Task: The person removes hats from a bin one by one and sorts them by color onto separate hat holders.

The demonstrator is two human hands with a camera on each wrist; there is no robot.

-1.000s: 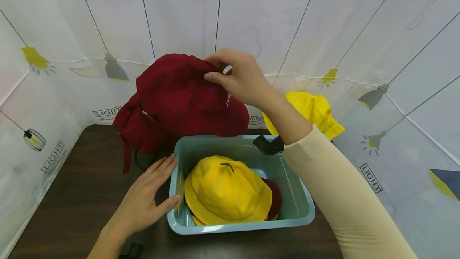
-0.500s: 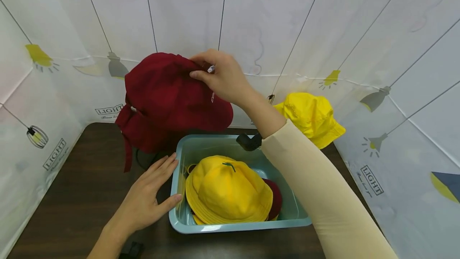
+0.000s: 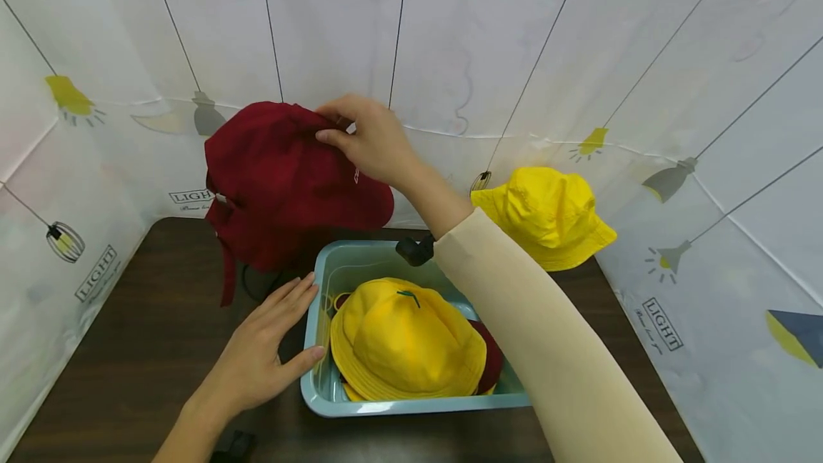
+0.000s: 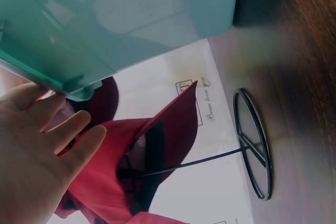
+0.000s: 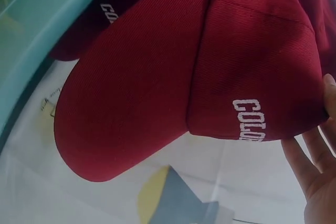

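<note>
Nearest, I see the left hand resting, fingers extended, on the side of a pale blue-green tub containing a yellow bucket hat with a maroon brim poking out beside it. Beyond the tub's far left corner, the right hand pinches the crown of a white-lettered maroon cap, close to another maroon cap on a black wire stand.

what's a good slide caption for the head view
A dark red cap in the right hand's grip, near a blue tub holding a yellow hat, another yellow hat at right.
</note>
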